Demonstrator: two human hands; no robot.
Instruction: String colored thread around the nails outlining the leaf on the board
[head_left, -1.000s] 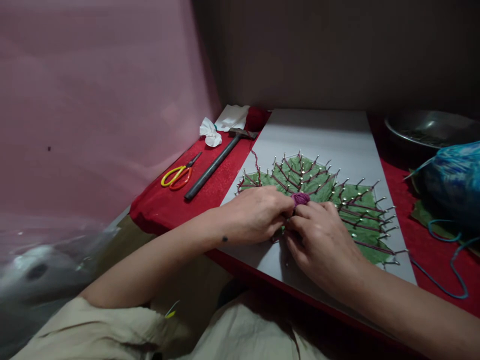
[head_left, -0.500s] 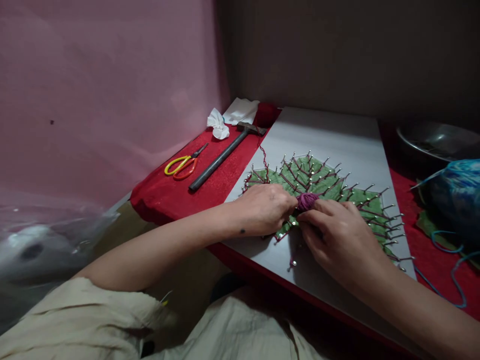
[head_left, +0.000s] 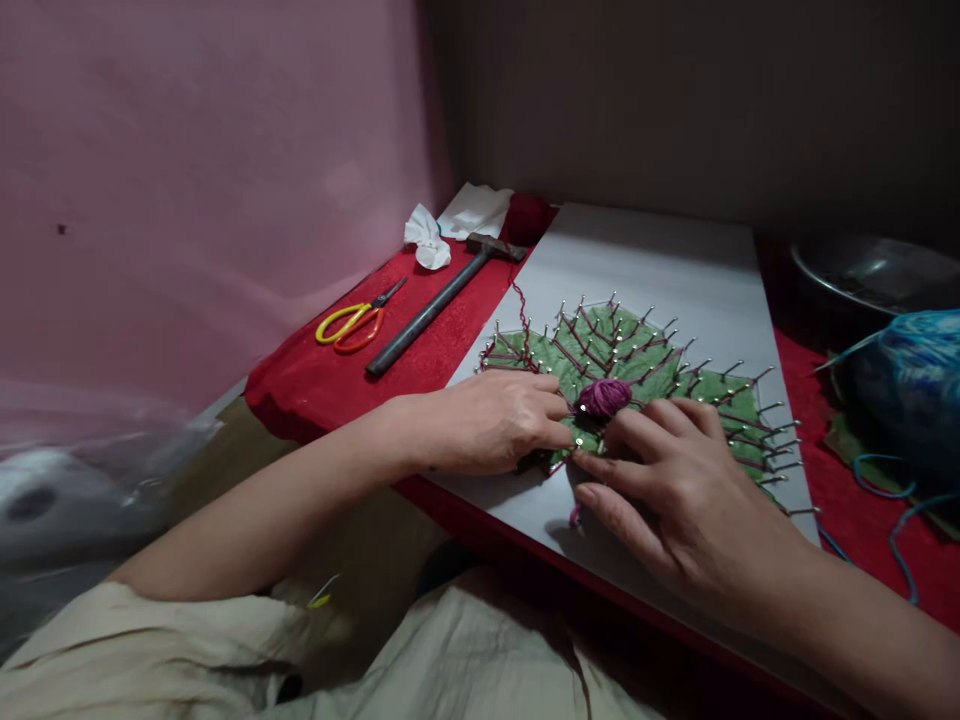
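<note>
A small ball of purple yarn point(head_left: 604, 398) rests among nails on a green leaf shape point(head_left: 645, 365) that is fixed to a white board point(head_left: 660, 240). Dark red thread runs between the nails along the leaf's veins. My left hand point(head_left: 510, 420) lies over the leaf's left lower part, fingers bent and closed just left of the ball; what they pinch, if anything, is hidden. My right hand point(head_left: 667, 480) is below and right of the ball, thumb and forefinger apart near a nail point(head_left: 579, 442) at the leaf's lower edge.
On the red cloth point(head_left: 300, 390) at left lie scissors point(head_left: 360, 318), a hammer point(head_left: 442, 305) and crumpled white paper point(head_left: 427, 238). A dark red yarn ball point(head_left: 529, 215) sits behind the hammer. At right are a metal bowl point(head_left: 862, 275) and a blue yarn ball point(head_left: 911, 390).
My right hand has let go of the purple yarn ball, which now rests on the leaf. Its fingers have spread and moved slightly lower. My left hand has drawn away to the left.
</note>
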